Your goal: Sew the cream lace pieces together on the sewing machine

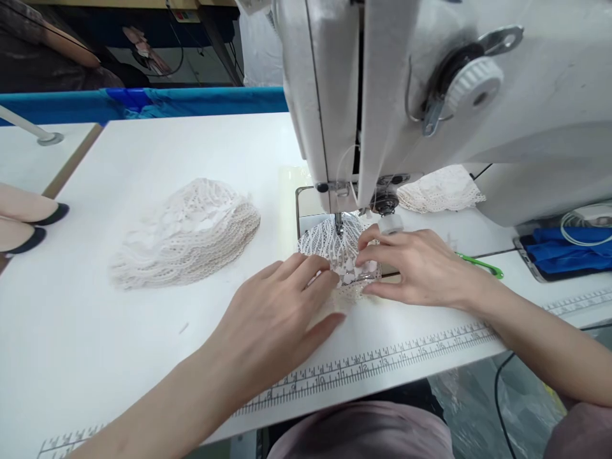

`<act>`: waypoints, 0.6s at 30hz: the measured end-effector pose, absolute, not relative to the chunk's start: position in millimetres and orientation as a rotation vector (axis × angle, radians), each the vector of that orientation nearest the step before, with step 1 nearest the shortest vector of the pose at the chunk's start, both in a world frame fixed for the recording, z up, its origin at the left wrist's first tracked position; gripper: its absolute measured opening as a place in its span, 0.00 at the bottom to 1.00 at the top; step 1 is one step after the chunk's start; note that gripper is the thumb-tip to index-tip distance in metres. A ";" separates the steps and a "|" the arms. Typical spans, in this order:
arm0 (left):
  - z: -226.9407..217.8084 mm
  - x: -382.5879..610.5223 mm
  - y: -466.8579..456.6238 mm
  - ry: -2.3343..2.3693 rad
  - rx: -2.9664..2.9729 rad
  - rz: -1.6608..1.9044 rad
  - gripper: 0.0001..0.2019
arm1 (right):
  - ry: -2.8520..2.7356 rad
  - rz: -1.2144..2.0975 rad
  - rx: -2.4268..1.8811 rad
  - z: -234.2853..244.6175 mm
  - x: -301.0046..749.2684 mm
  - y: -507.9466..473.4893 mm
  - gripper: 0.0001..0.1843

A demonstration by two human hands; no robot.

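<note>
A pile of lace (186, 233) lies at the left on the tabletop (95, 306). The left hand (277, 312) presses flat, fingers apart, on the lace piece (315, 245) under the needle (338, 223). The right hand (415, 268) pinches its edge. Both hands are near the needle, so a slip could prick a finger or skew the lace.

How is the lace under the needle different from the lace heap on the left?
The lace piece lies thin and flat under the needle; the lace heap is many pieces stacked in a mound. The left hand and right hand touch the lace piece; nothing touches the lace heap. Both are pale, holey lace on the white table.
</note>
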State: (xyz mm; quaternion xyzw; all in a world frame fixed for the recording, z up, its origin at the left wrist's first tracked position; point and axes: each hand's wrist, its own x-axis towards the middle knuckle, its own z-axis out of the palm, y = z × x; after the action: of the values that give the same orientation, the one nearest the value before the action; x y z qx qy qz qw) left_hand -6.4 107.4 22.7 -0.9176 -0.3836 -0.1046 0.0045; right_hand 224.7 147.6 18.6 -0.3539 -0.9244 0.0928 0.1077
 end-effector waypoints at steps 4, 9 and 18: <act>20.2 -2.5 96.0 -1.179 -2.781 -0.202 0.04 | -2.696 0.487 -1.093 22.6 224.2 146.6 0.08; 13.6 0.7 94.7 -1.383 -2.687 -0.374 0.08 | -2.522 0.640 -1.102 19.7 219.3 145.8 0.09; 20.7 4.7 123.1 -1.575 -2.835 -0.345 0.14 | -2.574 0.449 -1.014 14.2 215.6 142.6 0.11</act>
State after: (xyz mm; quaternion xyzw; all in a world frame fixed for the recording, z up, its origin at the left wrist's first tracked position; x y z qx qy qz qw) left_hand 4.7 123.1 20.7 -0.8677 -0.4821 -0.1055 -0.0597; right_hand 215.6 142.6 14.2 -0.3566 -0.9052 0.1579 0.1686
